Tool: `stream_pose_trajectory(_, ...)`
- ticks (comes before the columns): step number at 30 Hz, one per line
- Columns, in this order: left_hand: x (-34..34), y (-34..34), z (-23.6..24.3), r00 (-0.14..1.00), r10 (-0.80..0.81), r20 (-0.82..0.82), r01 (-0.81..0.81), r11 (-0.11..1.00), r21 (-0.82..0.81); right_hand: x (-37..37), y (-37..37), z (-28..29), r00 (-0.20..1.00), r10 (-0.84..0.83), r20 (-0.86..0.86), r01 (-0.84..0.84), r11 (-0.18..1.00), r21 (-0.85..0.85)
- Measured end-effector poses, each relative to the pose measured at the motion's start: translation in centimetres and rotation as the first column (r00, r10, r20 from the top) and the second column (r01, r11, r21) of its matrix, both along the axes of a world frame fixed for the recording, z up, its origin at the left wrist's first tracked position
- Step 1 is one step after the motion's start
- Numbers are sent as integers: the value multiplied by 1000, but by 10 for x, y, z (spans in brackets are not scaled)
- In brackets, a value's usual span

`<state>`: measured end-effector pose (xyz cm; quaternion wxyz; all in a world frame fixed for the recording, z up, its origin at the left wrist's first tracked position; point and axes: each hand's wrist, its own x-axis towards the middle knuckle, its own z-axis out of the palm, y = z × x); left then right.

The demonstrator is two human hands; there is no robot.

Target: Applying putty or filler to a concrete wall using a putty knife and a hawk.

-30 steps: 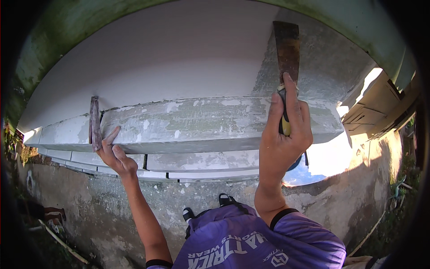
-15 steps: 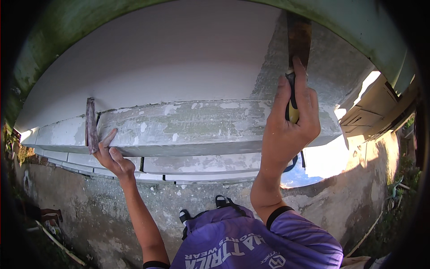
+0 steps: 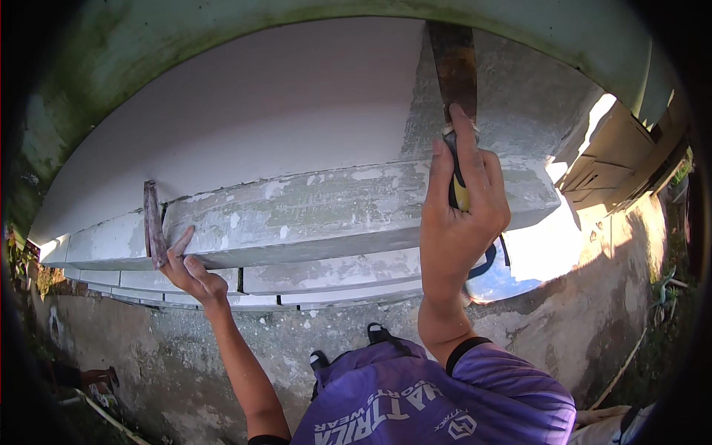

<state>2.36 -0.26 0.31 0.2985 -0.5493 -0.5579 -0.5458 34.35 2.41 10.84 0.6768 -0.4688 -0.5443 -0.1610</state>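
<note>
A: Nearest you?
B: Your purple shirt, lower centre. Hands well apart. Your left hand, left of centre, touches the patchy ledge; a purplish strip meets its fingertips. Gripped or not, can't tell.
A: Your right?
B: Right hand, right of centre, clamped round the scraper's handle; blade points up, upper right of centre.
A: Beyond?
B: White surface, grey patch behind the blade; green arch along the top.
</note>
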Motion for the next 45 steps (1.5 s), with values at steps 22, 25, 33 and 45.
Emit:
stream_pose_trajectory(22,-1,-8,6,996,-82,-35,80,996,-45,-5,-84,-84,945,173,-277,-220,964,-147)
stream_pose_trajectory(25,-3,-7,5,992,-108,-58,107,994,-29,-8,-104,-89,934,127,-335,-197,963,-185)
stream_pose_trajectory(33,-4,-3,4,991,-114,-72,116,993,19,-1,-152,-94,926,-27,-378,-93,951,-295)
stream_pose_trajectory(45,12,8,1,999,18,28,-21,993,117,104,-91,-7,980,197,-28,-196,925,-326)
